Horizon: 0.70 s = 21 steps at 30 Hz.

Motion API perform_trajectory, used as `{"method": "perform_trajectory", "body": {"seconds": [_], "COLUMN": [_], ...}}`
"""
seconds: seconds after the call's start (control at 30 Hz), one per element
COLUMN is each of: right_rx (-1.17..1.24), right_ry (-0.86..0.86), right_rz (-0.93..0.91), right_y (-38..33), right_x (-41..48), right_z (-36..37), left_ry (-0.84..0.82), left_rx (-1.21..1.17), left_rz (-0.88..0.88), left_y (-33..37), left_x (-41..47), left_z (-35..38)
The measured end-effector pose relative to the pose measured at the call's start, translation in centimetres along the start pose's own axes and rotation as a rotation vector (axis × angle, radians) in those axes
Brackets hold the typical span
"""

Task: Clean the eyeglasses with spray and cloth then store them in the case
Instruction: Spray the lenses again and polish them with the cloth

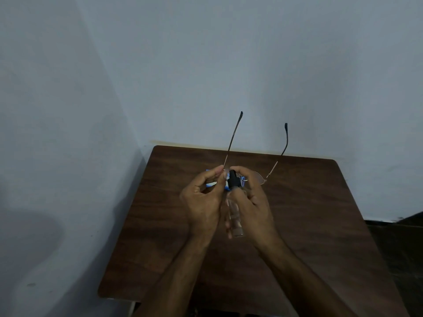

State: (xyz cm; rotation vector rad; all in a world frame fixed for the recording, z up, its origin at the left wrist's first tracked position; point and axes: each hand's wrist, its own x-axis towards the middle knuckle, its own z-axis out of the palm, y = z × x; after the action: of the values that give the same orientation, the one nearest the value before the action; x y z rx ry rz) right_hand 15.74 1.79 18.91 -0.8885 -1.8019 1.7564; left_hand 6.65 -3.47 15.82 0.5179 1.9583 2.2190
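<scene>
- Pinching the eyeglasses (258, 177) at one corner, left hand (203, 202) fingers could let them slip.
- Right hand (255, 208) fingers wrap the spray bottle (235, 219) just beside; nozzle that close might overspray.

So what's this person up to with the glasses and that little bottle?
A person is holding a pair of eyeglasses up over a wooden table. The left hand pinches the frame near one hinge, with the arms pointing away. The right hand grips a small clear spray bottle, its black nozzle close to a lens. A blue thing lies on the table behind the hands; I cannot tell what it is. Neither hand holds a cloth.
</scene>
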Motion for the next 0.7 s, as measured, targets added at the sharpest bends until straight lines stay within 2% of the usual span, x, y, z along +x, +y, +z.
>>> {"method": "perform_trajectory", "body": {"seconds": [0.2, 0.37, 0.5, 0.7], "right_rx": [0.215, 0.191, 0.288, 0.380], "right_ry": [-0.017, 0.046, -0.009, 0.022], "right_rz": [0.103, 0.063, 0.048, 0.003], "right_y": [-0.4, -0.9, -1.5, -2.8], "right_x": [-0.5, 0.0, 0.0, 0.3], "right_z": [0.6, 0.6, 0.5, 0.7], "left_ry": [-0.010, 0.003, -0.004, 0.005], "left_rx": [0.011, -0.006, 0.008, -0.006], "left_rz": [0.036, 0.019, 0.062, 0.073], "left_y": [-0.3, -0.5, -0.4, -0.8], "left_x": [0.0, 0.3, 0.2, 0.4], "left_z": [-0.4, -0.7, -1.0, -1.1]}}
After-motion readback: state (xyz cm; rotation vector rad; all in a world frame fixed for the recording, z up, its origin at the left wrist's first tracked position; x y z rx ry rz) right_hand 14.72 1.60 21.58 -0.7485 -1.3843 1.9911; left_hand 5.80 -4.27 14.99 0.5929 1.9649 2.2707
